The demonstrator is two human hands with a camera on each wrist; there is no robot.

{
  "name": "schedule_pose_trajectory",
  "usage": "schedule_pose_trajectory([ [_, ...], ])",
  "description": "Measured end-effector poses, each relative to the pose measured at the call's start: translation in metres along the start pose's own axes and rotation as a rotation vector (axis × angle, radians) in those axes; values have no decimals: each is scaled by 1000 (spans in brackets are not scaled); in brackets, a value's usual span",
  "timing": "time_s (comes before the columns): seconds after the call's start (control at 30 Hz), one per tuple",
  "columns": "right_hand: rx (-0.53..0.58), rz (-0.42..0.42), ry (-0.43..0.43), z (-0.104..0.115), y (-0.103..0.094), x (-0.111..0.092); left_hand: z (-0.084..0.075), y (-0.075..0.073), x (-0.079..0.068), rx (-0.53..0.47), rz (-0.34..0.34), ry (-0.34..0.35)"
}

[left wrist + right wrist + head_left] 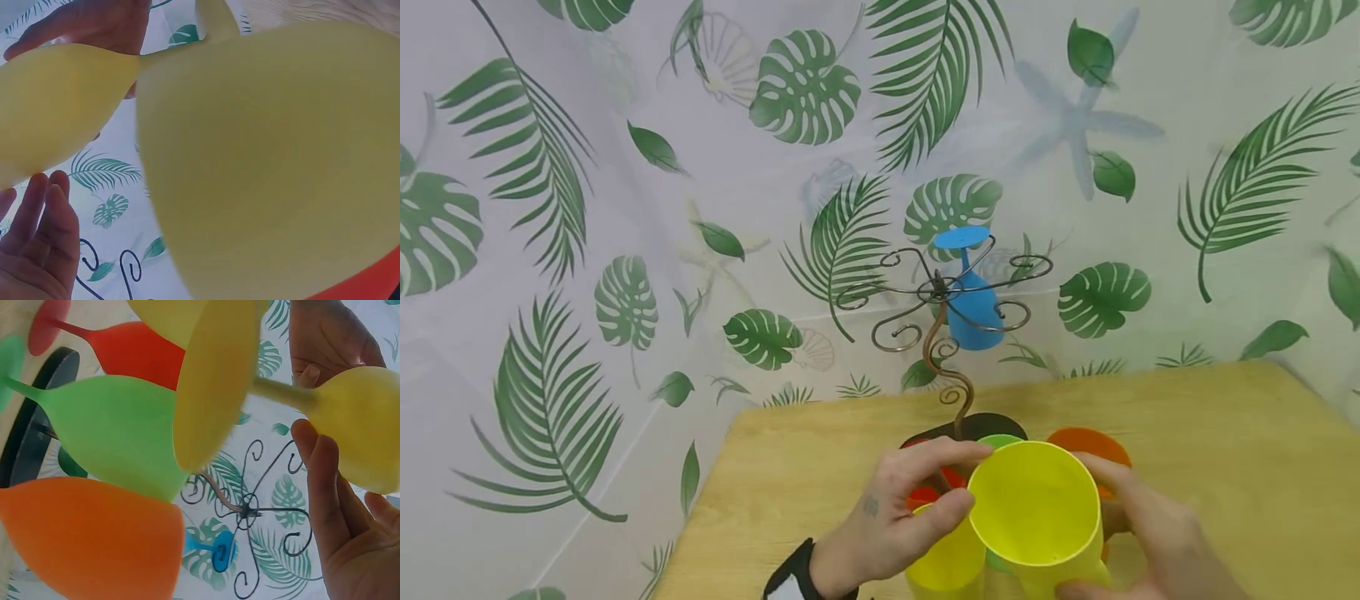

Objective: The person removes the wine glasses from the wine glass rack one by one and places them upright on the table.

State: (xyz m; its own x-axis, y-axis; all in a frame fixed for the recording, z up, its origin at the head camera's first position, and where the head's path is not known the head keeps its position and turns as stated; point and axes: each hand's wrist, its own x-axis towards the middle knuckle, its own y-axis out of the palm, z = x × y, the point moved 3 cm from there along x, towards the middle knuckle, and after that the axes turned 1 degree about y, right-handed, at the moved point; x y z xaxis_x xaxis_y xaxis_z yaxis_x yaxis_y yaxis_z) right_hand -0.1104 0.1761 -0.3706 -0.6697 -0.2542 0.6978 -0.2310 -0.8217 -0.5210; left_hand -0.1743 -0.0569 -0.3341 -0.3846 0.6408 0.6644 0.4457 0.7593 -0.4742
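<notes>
A yellow goblet (1033, 504) is held up between both hands, its mouth facing the head camera. My left hand (891, 521) holds the left side of the bowl, forefinger and thumb close to the rim. On the opposite side, my right hand (1172, 537) grips the bowl with its fingers behind and thumb in front. In the right wrist view, the right fingertips (306, 434) touch the bowl just above the stem. A second yellow goblet (951, 562) stands partly hidden beneath the left hand and fills much of the left wrist view (262, 156).
Red (134, 353), green (106, 419) and orange (100, 544) goblets stand upright close behind. A scrolled metal rack (938, 287) rises from a black base (992, 427), with a blue goblet (973, 321) hanging upside down on it. The wooden table (805, 467) meets a leaf-patterned wall covering (700, 167).
</notes>
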Motion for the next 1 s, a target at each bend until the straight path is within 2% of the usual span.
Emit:
schedule_pose_trajectory([
  [0.17, -51, 12, -49, -9, 2, 6, 3, -4, 8, 120, 49, 11],
  [0.33, -15, 30, -59, -20, 10, -6, 7, 1, -3, 266, 157, -29],
  [0.43, 14, 47, 0, -27, 19, -21, 8, 7, -13, 378, 223, -39],
  [0.57, 44, 81, 92, -37, 30, -33, 11, 13, -18, 498, 296, -43],
  [0.77, 114, 86, 94, -48, 39, -44, 18, 20, -21, 605, 397, -79],
  [1.0, 144, 127, 117, -57, 46, -47, 25, 23, -24, 650, 463, -150],
])
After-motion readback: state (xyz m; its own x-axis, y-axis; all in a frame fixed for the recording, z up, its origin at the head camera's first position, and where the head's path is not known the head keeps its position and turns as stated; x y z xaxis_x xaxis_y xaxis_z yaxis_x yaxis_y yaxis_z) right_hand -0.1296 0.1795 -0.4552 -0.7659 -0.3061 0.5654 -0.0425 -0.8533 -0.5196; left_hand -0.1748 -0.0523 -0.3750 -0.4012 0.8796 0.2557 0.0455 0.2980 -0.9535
